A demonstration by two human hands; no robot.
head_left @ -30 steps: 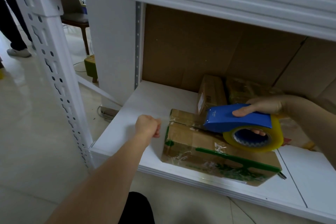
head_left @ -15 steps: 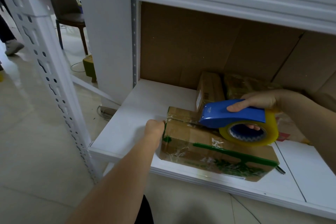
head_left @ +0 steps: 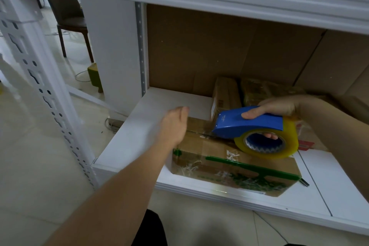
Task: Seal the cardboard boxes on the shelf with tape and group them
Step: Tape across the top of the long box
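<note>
Fingers of the right hand curl over the blue tape dispenser, with one fingertip showing through the core of the yellowish tape roll, so the hand grips it firmly. Motion blur smears the left hand; its fingers look stretched out and held together at the left end of the cardboard box, but whether they touch the box cannot be told. Most of the box's top is hidden under the dispenser and roll, whose front tip sits at the seam on the top. Brown, with a green band and green plant print along its near side and glossy tape already across parts of it, the box lies on the white shelf near the front edge. Behind it a second box stands close to the dispenser, and further wrapped parcels are half hidden by the right hand and wrist. Large brown cardboard sheets line the back of the bay. A perforated white upright stands at left, with a chair beyond it on the floor
</note>
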